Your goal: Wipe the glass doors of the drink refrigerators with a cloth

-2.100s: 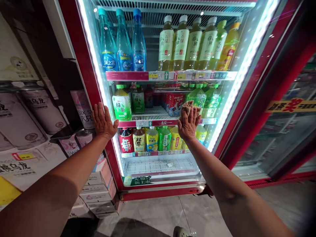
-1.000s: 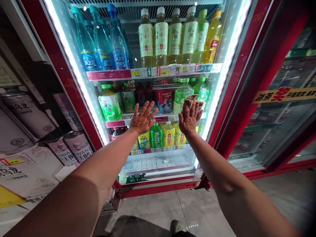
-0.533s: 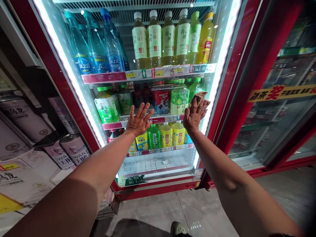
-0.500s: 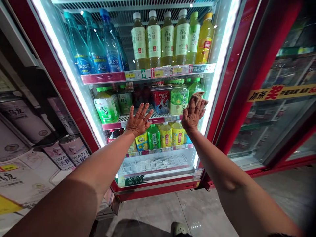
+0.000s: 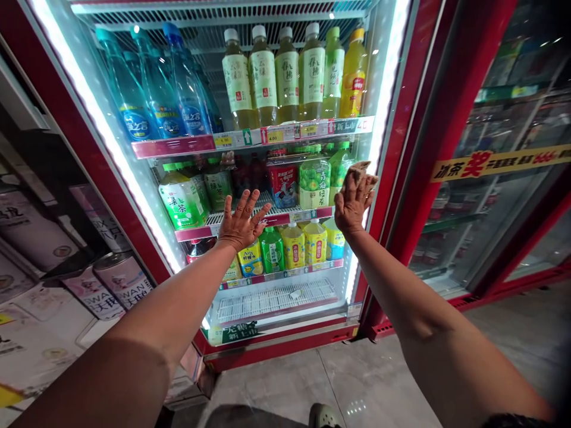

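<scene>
A lit drinks fridge [image 5: 218, 359] with a red frame stands in front of me, and its front looks like a glass door. My left hand [image 5: 243, 221] is spread flat against that front, fingers apart, before the shelf edge under the green tea bottles [image 5: 181, 199]. Over at the right side, my right hand [image 5: 352, 205] presses a brown, crumpled cloth [image 5: 363, 170] to the front. The cloth sticks out above and around its fingertips, near the bright light strip [image 5: 384, 95]. Part of a green-capped bottle [image 5: 341, 166] is hidden behind this hand.
Several bottles of pale tea [image 5: 285, 77] and blue-tinted bottles [image 5: 191, 89] fill the upper shelf. Boxes and cans [image 5: 122, 276] are stacked close on the left. Another red-framed fridge [image 5: 473, 238] stands to the right. A shoe [image 5: 323, 415] shows on the tiled floor [image 5: 285, 386].
The fridge sits a little further left in my view. Against it, my right hand and the cloth have slid slightly right, towards the light strip. My left hand stays about in place.
</scene>
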A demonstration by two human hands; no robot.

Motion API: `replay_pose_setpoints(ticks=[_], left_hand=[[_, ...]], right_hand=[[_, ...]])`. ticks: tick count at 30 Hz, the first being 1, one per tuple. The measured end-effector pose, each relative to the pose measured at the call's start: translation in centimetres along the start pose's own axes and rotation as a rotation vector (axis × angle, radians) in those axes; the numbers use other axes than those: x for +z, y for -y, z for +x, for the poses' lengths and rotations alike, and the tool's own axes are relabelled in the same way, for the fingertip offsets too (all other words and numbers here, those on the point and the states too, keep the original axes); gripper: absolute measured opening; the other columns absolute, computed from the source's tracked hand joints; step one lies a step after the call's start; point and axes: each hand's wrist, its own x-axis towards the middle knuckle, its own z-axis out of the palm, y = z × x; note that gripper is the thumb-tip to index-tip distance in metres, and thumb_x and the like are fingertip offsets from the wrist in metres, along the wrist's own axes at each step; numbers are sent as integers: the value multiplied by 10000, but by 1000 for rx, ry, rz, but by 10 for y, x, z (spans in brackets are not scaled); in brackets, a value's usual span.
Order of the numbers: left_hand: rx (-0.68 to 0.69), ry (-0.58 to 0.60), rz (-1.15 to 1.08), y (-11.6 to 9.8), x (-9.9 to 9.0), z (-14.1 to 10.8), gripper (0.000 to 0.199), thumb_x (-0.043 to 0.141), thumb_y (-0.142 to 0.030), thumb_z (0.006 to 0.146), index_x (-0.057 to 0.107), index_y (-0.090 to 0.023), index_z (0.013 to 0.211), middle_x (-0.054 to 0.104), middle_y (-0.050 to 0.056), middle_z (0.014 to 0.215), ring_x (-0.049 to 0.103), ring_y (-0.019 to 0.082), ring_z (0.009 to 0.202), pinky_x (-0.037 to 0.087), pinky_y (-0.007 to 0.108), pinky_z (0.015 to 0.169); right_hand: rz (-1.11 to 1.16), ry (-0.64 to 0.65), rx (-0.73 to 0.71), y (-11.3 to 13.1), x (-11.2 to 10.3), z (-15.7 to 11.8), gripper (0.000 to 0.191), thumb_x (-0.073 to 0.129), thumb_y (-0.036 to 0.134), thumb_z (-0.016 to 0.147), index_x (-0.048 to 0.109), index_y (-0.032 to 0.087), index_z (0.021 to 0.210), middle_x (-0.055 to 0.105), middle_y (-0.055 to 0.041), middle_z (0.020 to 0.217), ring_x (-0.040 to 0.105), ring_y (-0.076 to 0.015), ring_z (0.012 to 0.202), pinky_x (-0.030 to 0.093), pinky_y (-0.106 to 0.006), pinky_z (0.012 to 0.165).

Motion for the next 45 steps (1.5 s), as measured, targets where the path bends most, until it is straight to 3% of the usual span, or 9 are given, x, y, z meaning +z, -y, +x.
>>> replay_pose_setpoints(ticks=[3, 5, 10, 17, 23, 26, 30, 38, 45], left_hand=[[-2, 1, 10, -1, 0, 0, 688, 610, -363, 967, 356, -406, 1605, 190, 56, 1719, 58, 265, 1609, -132, 635, 1269], [-1, -4, 19, -1, 0, 0, 695, 614, -365, 962, 356, -400, 1606, 197, 61, 1720, 69, 265, 1610, -130, 633, 1271], [-1, -1, 29, -2, 0, -1, 722, 612, -364, 961, 318, -407, 1620, 167, 60, 1729, 102, 277, 1615, -124, 635, 1275], [1, 31, 45, -3, -3, -1, 770, 597, -356, 972, 226, -421, 1643, 124, 47, 1734, 111, 288, 1616, -122, 631, 1281], [15, -15, 64, -1, 1, -2, 807, 624, -370, 958, 206, -426, 1647, 112, 46, 1735, 93, 289, 1615, -78, 653, 1283], [33, -40, 79, -1, 2, -2, 799, 621, -382, 961, 214, -415, 1648, 121, 58, 1733, 87, 284, 1616, -84, 647, 1282], [32, -30, 78, -1, 2, -2, 791, 623, -381, 960, 229, -418, 1645, 149, 55, 1734, 91, 283, 1617, -89, 647, 1282], [47, -67, 67, -1, 4, -1, 800, 610, -376, 962, 206, -406, 1652, 121, 49, 1741, 70, 269, 1622, -94, 629, 1286], [68, -100, 88, -1, 5, -2, 761, 578, -382, 979, 225, -371, 1653, 89, 52, 1746, -16, 239, 1621, -124, 600, 1284]], right_hand=[[-44, 115, -115, -13, -7, -21, 667, 373, 473, 986, 385, 227, 1605, 202, -119, 1747, 96, -331, 1624, 27, -679, 1263], [-48, 110, -28, -23, -11, -28, 670, 366, 472, 986, 397, 203, 1599, 221, -151, 1737, 124, -349, 1617, 2, -713, 1245], [47, -46, 364, -23, -19, 5, 709, 261, 432, 1013, 249, 127, 1652, 134, -204, 1744, 94, -375, 1615, 30, -745, 1224], [43, 66, 246, -27, -26, 6, 716, 319, 417, 989, 260, 147, 1649, 126, -162, 1754, 41, -321, 1631, 48, -665, 1273], [137, -84, 476, -22, -28, 33, 721, 266, 406, 996, 195, 155, 1668, 74, -169, 1759, 22, -332, 1631, 59, -694, 1262], [117, -62, 329, -11, -29, 54, 726, 292, 427, 988, 223, 169, 1663, 78, -146, 1763, 11, -319, 1633, 50, -661, 1279], [67, 16, 58, -14, -28, 44, 709, 362, 450, 974, 323, 181, 1628, 161, -145, 1750, 54, -317, 1632, 58, -648, 1283], [72, -148, 277, -5, -19, 57, 713, 250, 467, 1039, 251, 100, 1650, 138, -239, 1734, 77, -376, 1609, 77, -705, 1234], [-4, 45, -32, -9, -29, 40, 715, 368, 476, 979, 321, 183, 1629, 154, -156, 1751, 65, -337, 1630, 62, -689, 1265]])
